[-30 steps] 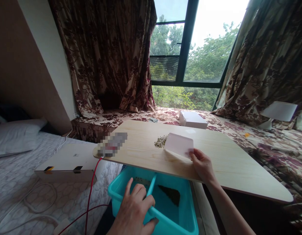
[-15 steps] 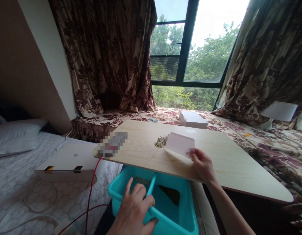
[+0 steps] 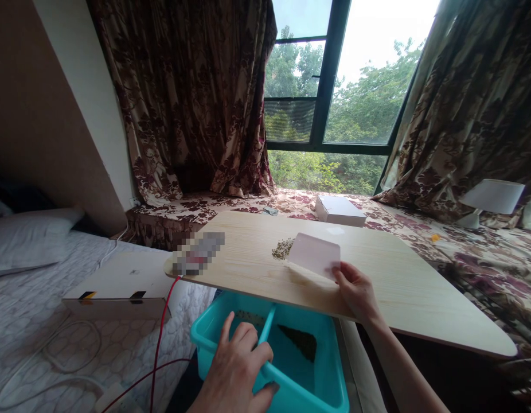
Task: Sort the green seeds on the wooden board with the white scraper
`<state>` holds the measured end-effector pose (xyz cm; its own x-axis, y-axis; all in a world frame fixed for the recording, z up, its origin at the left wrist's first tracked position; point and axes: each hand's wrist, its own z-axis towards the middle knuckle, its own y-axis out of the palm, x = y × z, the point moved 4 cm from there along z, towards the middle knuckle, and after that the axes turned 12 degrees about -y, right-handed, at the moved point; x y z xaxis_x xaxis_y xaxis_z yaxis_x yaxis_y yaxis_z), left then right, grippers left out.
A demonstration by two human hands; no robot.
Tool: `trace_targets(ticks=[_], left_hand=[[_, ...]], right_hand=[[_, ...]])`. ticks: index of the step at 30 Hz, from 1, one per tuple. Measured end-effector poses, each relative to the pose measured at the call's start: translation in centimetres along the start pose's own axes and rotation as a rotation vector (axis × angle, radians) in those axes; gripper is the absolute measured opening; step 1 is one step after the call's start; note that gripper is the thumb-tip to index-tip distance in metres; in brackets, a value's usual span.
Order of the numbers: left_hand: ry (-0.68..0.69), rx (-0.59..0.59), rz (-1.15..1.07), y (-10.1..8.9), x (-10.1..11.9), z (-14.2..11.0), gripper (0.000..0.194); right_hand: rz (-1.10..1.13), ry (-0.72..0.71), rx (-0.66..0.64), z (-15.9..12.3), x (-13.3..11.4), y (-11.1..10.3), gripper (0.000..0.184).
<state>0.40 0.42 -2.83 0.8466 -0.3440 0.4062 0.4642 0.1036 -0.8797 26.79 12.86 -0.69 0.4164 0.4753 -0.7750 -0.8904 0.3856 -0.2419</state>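
Observation:
My right hand (image 3: 355, 287) pinches the near right corner of a thin, translucent white plastic card (image 3: 315, 253), tilted over the wooden tabletop. The card's left edge is against a small pile of mixed seeds (image 3: 282, 248) and covers part of it. Below the table's front edge is a turquoise two-compartment bin (image 3: 340, 373). My left hand (image 3: 242, 358) grips its near rim by the divider, index finger stretched into the left compartment. Small grains show in that left compartment. Dark fine grains (image 3: 300, 341) lie in the right one.
The pale wooden table (image 3: 412, 292) spans the middle. A pixelated object (image 3: 199, 253) with a red cable lies at its left end. A white box (image 3: 119, 281) rests on the bed at left. Behind stand another white box (image 3: 339, 210) and a lamp (image 3: 491, 195) on the window ledge.
The card shifted slightly right, then back left towards the seed pile with my right hand. My left hand and the bin have stayed in place.

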Motion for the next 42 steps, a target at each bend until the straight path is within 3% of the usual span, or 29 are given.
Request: trace_targets(ticks=[7,15,22,26,33,42], left_hand=[[0.01,-0.058,0.015,-0.7,0.7,0.5,0.016],[0.071,-0.038,0.031,-0.8,1.9,1.2,0.018],[0.108,-0.008,0.074,0.6,2.7,1.4,0.019],[0.119,-0.008,0.086,0.4,2.9,1.5,0.02],[0.112,-0.019,0.087,-0.2,2.9,1.5,0.023],[0.095,-0.018,0.079,-0.1,2.5,1.3,0.024]], right_hand=[[0.011,-0.02,-0.066,0.0,-0.3,0.5,0.025],[-0.013,0.001,0.006,-0.3,-0.5,-0.5,0.023],[0.071,0.004,-0.13,-2.7,-1.9,0.7,0.017],[0.128,-0.055,-0.256,-4.0,-3.4,1.0,0.016],[0.028,-0.05,-0.055,-1.0,-2.1,-0.1,0.019],[-0.129,-0.07,-0.07,-0.3,0.2,0.2,0.022]])
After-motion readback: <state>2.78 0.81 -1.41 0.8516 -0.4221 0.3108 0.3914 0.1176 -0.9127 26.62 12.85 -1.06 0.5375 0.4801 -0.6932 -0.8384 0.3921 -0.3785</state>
